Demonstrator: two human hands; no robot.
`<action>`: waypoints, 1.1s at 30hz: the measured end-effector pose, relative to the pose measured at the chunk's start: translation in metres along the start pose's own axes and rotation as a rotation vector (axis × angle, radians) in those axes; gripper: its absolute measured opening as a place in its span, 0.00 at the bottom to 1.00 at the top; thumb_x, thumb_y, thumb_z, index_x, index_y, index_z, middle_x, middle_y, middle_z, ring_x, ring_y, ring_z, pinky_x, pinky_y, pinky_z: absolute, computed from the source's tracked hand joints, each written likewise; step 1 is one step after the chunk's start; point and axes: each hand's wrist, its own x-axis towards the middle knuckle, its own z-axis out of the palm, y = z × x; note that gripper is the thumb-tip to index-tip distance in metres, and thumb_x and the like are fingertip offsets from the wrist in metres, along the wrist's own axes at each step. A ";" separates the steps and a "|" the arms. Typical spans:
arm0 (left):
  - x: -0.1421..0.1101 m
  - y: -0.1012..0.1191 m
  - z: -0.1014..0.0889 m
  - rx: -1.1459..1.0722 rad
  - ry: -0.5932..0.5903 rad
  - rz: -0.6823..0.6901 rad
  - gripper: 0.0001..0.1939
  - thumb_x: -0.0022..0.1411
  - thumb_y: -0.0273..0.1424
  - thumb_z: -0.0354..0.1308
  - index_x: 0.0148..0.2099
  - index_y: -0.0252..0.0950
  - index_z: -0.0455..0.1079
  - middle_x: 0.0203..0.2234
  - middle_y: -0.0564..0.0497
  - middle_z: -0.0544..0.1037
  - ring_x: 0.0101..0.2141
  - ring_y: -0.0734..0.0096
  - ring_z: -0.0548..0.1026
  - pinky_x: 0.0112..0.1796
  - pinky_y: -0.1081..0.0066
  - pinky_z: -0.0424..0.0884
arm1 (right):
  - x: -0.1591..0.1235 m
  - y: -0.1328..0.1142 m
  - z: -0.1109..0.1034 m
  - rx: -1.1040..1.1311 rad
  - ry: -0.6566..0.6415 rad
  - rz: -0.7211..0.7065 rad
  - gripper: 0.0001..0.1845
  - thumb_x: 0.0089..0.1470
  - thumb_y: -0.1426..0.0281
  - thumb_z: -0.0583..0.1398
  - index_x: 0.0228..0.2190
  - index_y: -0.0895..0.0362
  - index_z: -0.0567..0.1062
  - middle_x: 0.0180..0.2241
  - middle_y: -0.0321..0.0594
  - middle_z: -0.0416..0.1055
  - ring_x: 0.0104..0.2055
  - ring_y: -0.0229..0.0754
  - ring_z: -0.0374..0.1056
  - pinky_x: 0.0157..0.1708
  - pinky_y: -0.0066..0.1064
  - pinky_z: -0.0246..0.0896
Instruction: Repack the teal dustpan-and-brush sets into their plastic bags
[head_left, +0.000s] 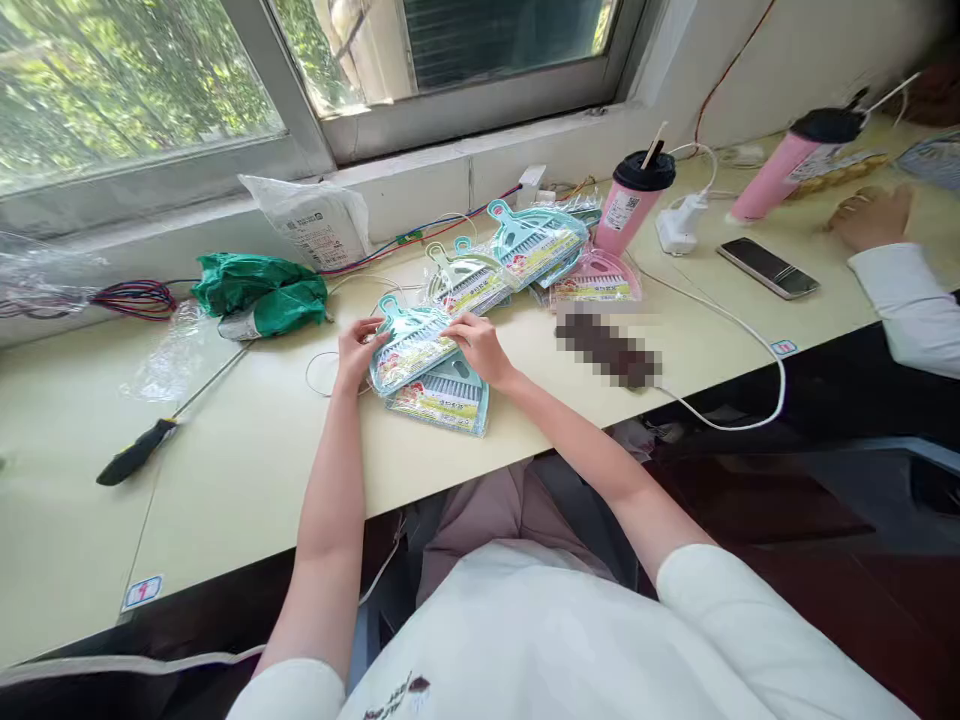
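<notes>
I am seeing a dark object [607,348] only as coarse squares, so I am not managing to name it. The right hand [480,348] is hiding one corner of the upper dustpan set [411,345], which is itself covering part of the lower dustpan set [459,372]. The label's [439,404] smallest print is escaping me. The right edge is cutting off a co-worker's sleeve [904,300]; the top edge is cropping the window [510,50].

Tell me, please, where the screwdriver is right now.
In the head view, the screwdriver lies on the table left of the left hand, its shaft pointing toward the green package.
</notes>
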 end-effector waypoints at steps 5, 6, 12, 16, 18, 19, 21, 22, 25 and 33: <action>0.002 0.001 0.000 0.073 0.083 -0.010 0.20 0.44 0.39 0.72 0.41 0.40 0.78 0.37 0.47 0.83 0.42 0.59 0.79 0.45 0.62 0.73 | 0.002 -0.003 -0.008 0.219 0.041 0.005 0.09 0.62 0.67 0.64 0.34 0.51 0.85 0.36 0.40 0.77 0.40 0.43 0.73 0.45 0.37 0.70; 0.002 0.002 0.000 0.084 0.104 -0.004 0.19 0.44 0.38 0.72 0.40 0.40 0.78 0.37 0.47 0.83 0.42 0.59 0.80 0.47 0.61 0.73 | 0.002 -0.004 -0.009 0.261 0.032 0.009 0.08 0.62 0.65 0.64 0.33 0.51 0.85 0.36 0.40 0.77 0.40 0.43 0.73 0.44 0.37 0.70; -0.002 0.013 -0.003 0.099 0.159 -0.016 0.16 0.46 0.35 0.70 0.39 0.40 0.76 0.37 0.47 0.83 0.42 0.59 0.80 0.46 0.61 0.75 | 0.001 -0.009 -0.012 0.463 -0.150 0.066 0.08 0.57 0.62 0.67 0.37 0.50 0.84 0.37 0.39 0.79 0.39 0.43 0.75 0.45 0.38 0.71; -0.002 0.015 -0.004 0.078 0.169 -0.031 0.16 0.45 0.34 0.70 0.39 0.39 0.76 0.36 0.47 0.83 0.42 0.59 0.81 0.43 0.63 0.76 | 0.002 -0.013 -0.017 0.590 -0.275 0.094 0.13 0.52 0.59 0.70 0.39 0.51 0.83 0.35 0.38 0.79 0.39 0.41 0.76 0.45 0.36 0.72; -0.002 0.014 -0.005 0.065 0.165 -0.039 0.17 0.45 0.34 0.71 0.39 0.39 0.76 0.36 0.47 0.83 0.42 0.59 0.81 0.43 0.62 0.76 | 0.003 -0.015 -0.021 0.621 -0.307 0.118 0.14 0.50 0.58 0.71 0.36 0.52 0.83 0.34 0.37 0.78 0.38 0.41 0.75 0.44 0.36 0.72; -0.001 0.013 -0.005 0.061 0.166 -0.044 0.17 0.44 0.35 0.71 0.39 0.39 0.76 0.35 0.47 0.83 0.41 0.59 0.81 0.43 0.62 0.77 | 0.003 -0.016 -0.023 0.637 -0.319 0.131 0.14 0.48 0.57 0.72 0.35 0.52 0.82 0.33 0.37 0.78 0.37 0.41 0.75 0.44 0.36 0.72; -0.001 0.012 -0.006 0.060 0.169 -0.059 0.17 0.44 0.35 0.71 0.39 0.39 0.76 0.34 0.47 0.83 0.41 0.58 0.81 0.42 0.62 0.77 | 0.005 -0.018 -0.027 0.672 -0.351 0.151 0.16 0.47 0.56 0.72 0.33 0.53 0.81 0.31 0.36 0.77 0.36 0.41 0.74 0.43 0.35 0.71; 0.000 0.012 -0.006 0.061 0.169 -0.066 0.17 0.44 0.36 0.71 0.39 0.39 0.76 0.34 0.47 0.83 0.41 0.58 0.81 0.42 0.62 0.77 | 0.005 -0.018 -0.029 0.686 -0.380 0.157 0.16 0.46 0.56 0.72 0.32 0.54 0.81 0.31 0.36 0.77 0.36 0.41 0.74 0.43 0.35 0.71; 0.000 0.010 -0.008 0.064 0.162 -0.061 0.18 0.44 0.36 0.71 0.39 0.40 0.76 0.35 0.47 0.83 0.41 0.58 0.81 0.42 0.62 0.77 | 0.006 -0.018 -0.032 0.645 -0.488 0.157 0.18 0.49 0.54 0.71 0.34 0.54 0.81 0.30 0.37 0.76 0.35 0.42 0.73 0.42 0.36 0.69; 0.001 0.006 -0.009 0.107 0.157 -0.027 0.14 0.48 0.38 0.68 0.38 0.39 0.78 0.35 0.47 0.82 0.40 0.62 0.79 0.44 0.63 0.77 | -0.010 -0.024 -0.010 -0.310 -0.405 -0.145 0.12 0.60 0.59 0.67 0.40 0.53 0.84 0.39 0.43 0.78 0.42 0.46 0.69 0.49 0.41 0.53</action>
